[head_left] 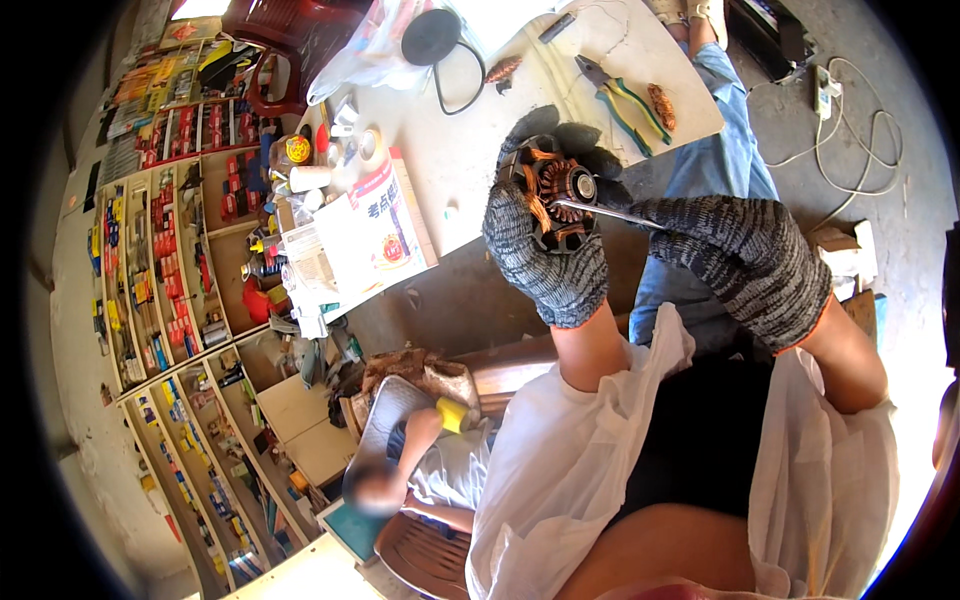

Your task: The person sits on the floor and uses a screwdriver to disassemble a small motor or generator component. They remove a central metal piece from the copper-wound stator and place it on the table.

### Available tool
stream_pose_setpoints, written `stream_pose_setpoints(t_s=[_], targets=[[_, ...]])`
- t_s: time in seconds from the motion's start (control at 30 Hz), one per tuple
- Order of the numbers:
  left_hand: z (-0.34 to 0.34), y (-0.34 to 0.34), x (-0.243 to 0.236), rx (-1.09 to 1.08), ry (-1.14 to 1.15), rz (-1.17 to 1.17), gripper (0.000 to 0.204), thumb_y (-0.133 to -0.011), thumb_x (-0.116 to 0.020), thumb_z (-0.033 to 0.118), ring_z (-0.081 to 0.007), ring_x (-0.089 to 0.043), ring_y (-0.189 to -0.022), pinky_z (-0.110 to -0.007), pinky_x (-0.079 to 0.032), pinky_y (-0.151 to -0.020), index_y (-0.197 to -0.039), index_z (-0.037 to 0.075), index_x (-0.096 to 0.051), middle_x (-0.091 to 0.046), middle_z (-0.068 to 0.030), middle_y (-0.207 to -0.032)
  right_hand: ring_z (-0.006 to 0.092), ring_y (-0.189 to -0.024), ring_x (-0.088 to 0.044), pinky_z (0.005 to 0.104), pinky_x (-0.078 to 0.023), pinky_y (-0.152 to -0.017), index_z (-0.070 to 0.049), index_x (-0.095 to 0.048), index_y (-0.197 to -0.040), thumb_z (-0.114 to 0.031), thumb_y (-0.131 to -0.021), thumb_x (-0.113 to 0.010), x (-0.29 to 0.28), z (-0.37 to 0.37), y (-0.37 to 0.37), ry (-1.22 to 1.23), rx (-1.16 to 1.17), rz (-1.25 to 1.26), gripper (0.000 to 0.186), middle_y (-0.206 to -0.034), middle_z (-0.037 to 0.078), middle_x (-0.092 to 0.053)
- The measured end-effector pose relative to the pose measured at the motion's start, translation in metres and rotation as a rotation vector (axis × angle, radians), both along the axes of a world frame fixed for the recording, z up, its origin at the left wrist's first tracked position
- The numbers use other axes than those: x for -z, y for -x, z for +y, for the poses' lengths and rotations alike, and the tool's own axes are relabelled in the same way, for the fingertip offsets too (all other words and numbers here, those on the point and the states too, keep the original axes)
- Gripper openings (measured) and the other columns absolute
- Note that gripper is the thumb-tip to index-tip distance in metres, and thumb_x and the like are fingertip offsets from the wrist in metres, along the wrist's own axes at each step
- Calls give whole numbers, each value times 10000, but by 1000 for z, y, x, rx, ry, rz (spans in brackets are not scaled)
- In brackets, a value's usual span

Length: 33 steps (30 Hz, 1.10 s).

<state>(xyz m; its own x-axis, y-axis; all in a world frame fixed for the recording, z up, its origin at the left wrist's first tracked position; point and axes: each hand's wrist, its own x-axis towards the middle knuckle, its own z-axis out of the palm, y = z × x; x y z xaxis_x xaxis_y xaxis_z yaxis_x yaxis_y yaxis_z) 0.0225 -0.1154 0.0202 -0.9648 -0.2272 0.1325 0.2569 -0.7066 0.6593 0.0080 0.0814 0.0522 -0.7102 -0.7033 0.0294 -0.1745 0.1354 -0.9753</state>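
My left hand point(545, 250), in a grey and black knit glove with dark fingertips, grips a small opened electric motor point(558, 190). Copper windings and a shiny round bearing show on the motor's exposed side. My right hand point(735, 255), gloved alike, is closed around a screwdriver-like metal rod point(622, 214); any handle is hidden in the glove. The rod's tip meets the motor among the windings, just below the bearing. Beyond my hands, pliers point(625, 105) with green and yellow handles and a copper wire bundle point(661, 107) lie on the table point(460, 160).
Another copper bundle point(503, 70) and a black disc with a cable point(430, 38) lie farther back. Books point(385, 225) and a tape roll point(370, 148) sit at left. Jeans-clad legs point(712, 150) pass the table; a power strip point(823, 95) is on the floor. A seated person point(450, 465) is lower left.
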Motion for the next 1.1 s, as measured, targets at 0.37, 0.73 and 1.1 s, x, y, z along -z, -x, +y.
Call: stream_pose_setpoints(t_s=[0.37, 0.73, 1.1], targets=[[7, -9, 10, 37, -24, -126, 387, -872, -523, 246, -317, -591, -988, -409, -528, -808, -1155, -18, -532, -571, -189, -1131, 258, -889, -625, 332, -514, -799, -79, -619, -1095, -24, -794, -560, -5, 15, 17, -94, -29, 438, 312, -1044, 114, -627], [-2, -11, 12, 135, -111, -173, 505, -874, -476, 330, -362, -564, -1005, -444, -504, -835, -1173, -77, -487, -540, -241, -1142, 259, -832, -652, 325, -530, -762, -15, -643, -1021, 18, -766, -548, -4, 29, 25, -184, -17, 535, 273, -1008, 140, -641], [0, -6, 14, 124, 75, -257, 423, -864, -533, 268, -279, -588, -960, -379, -514, -798, -1151, -43, -526, -585, -177, -1085, 228, -830, -645, 311, -519, -783, -90, -644, -1059, -96, -828, -573, 14, 24, 26, -171, 65, 325, 242, -955, 99, -662]])
